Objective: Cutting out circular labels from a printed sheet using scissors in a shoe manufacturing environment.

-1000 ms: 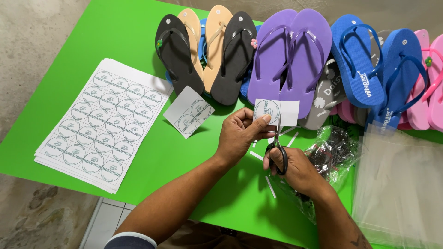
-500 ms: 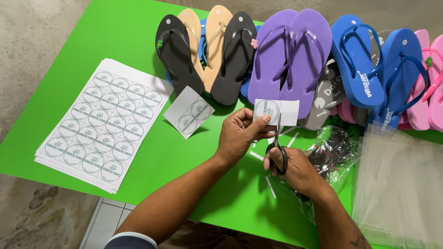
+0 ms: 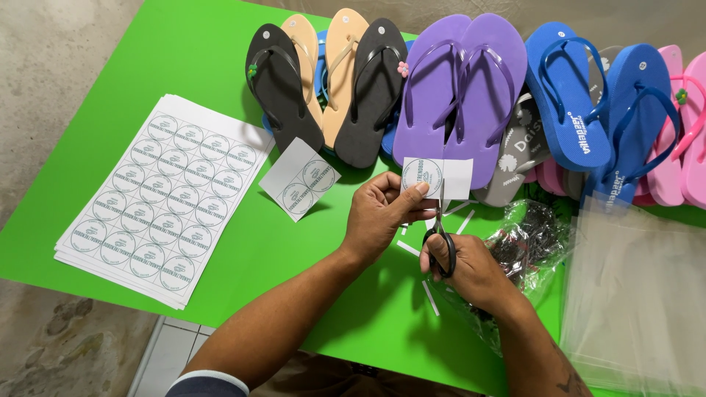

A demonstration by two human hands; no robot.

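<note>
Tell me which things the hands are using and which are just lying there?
In use: left hand, paper label piece, right hand, scissors.
Lying about: label sheets, small label piece, flip-flops, clear bags.

This looks like a small shop or home workshop that packs footwear for sale. A bright green desk [image 3: 184, 66] stands on a rough, stained concrete floor [image 3: 51, 44], with a patch of pale tile [image 3: 158, 360] at its near edge. A row of new flip-flops [image 3: 456, 81] in black, tan, purple, blue and pink lines the far side. A stack of printed round-label sheets [image 3: 158, 195], clear plastic bags [image 3: 636, 294] and paper trimmings [image 3: 430, 298] point to hand labelling and bagging.
</note>
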